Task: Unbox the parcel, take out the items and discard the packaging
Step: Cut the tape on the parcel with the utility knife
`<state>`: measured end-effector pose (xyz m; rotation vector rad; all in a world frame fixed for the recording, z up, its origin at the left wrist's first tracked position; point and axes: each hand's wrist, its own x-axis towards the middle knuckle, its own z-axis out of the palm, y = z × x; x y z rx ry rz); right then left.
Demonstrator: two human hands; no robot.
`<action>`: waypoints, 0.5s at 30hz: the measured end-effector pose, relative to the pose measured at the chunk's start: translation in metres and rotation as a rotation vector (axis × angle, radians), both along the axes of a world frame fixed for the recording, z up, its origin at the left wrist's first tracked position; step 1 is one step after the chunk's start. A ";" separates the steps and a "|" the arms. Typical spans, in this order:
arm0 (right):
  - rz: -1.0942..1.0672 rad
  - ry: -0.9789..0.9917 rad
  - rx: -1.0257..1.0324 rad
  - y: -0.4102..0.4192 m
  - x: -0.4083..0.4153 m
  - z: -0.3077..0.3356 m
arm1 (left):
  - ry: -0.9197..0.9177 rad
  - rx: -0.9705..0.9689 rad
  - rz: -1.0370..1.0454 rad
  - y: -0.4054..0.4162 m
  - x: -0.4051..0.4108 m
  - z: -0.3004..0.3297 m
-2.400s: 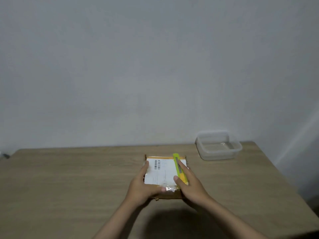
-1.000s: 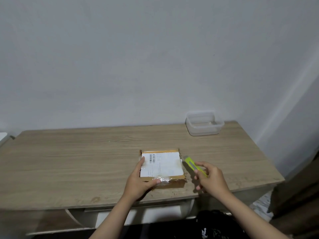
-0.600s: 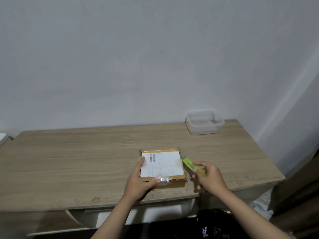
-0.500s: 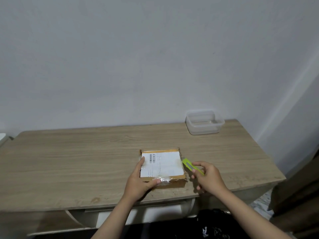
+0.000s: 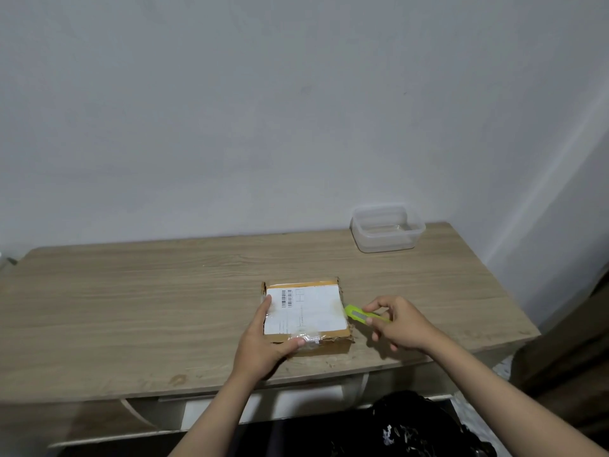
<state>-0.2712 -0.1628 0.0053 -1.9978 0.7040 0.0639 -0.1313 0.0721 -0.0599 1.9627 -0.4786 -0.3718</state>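
Note:
A flat brown cardboard parcel (image 5: 316, 311) with a white shipping label lies closed on the wooden table (image 5: 131, 308), near its front edge. My left hand (image 5: 263, 344) grips the parcel's near left corner, thumb along the left side and fingers over the taped front edge. My right hand (image 5: 398, 324) holds a yellow-green utility knife (image 5: 361, 314) just right of the parcel. The knife's tip points at the parcel's right edge, close to it.
A clear plastic container (image 5: 387, 230), with nothing in it, stands at the table's back right corner, near the wall. A dark object (image 5: 412, 423) lies below the table's front edge. The table's right edge falls away toward the floor.
The view pulled back from the table. My right hand carried the knife off the parcel's top to its right side, then edged the tip nearer the right edge. My left hand kept its hold.

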 end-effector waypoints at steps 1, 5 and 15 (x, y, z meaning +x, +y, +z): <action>0.008 0.005 -0.003 0.000 0.000 0.001 | 0.000 0.002 0.000 0.000 0.000 0.000; 0.018 0.017 0.007 -0.004 0.000 0.005 | -0.001 0.000 -0.008 0.000 0.000 0.000; -0.104 -0.050 0.200 -0.009 0.003 -0.007 | -0.020 0.031 -0.021 0.001 0.002 -0.001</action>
